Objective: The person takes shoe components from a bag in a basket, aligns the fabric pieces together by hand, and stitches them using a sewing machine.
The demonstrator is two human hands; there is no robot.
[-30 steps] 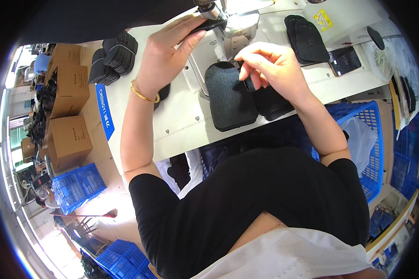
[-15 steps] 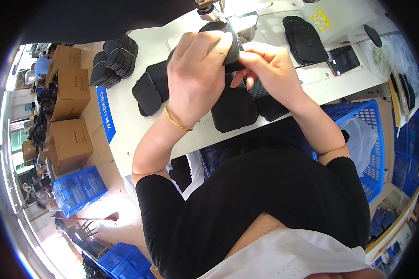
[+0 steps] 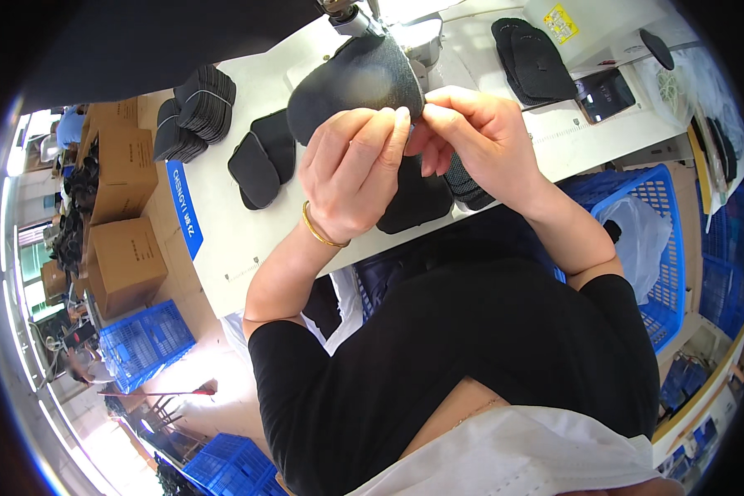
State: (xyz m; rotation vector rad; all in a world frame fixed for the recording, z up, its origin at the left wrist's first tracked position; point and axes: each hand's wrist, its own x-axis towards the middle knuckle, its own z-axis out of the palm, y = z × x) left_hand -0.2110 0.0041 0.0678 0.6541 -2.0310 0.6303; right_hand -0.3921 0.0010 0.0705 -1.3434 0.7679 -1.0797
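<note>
A dark rounded fabric piece (image 3: 347,78) lies tilted up at the sewing machine's needle area (image 3: 357,21), its broad textured face showing. My left hand (image 3: 351,169) is closed in a pinch on its near edge, with a gold bangle at the wrist. Close beside it, my right hand (image 3: 484,140) pinches the near right corner of the same piece, fingers curled. The fingertips of both hands almost meet. Partly hidden below my hands, black flat pieces (image 3: 415,198) and a darker textured stack (image 3: 467,186) rest at the table's near edge.
Tied stacks of black pieces (image 3: 207,103) stand on the table's left, with loose black pieces (image 3: 258,172) nearer. More black pieces (image 3: 533,62) and a phone (image 3: 605,95) lie at right. A blue basket (image 3: 665,264) stands right of the table; cardboard boxes (image 3: 126,260) are left.
The fabric piece has turned so its broad face now shows to the left of the needle area. My left hand has moved down from over it to its near edge; my right hand stays close.
</note>
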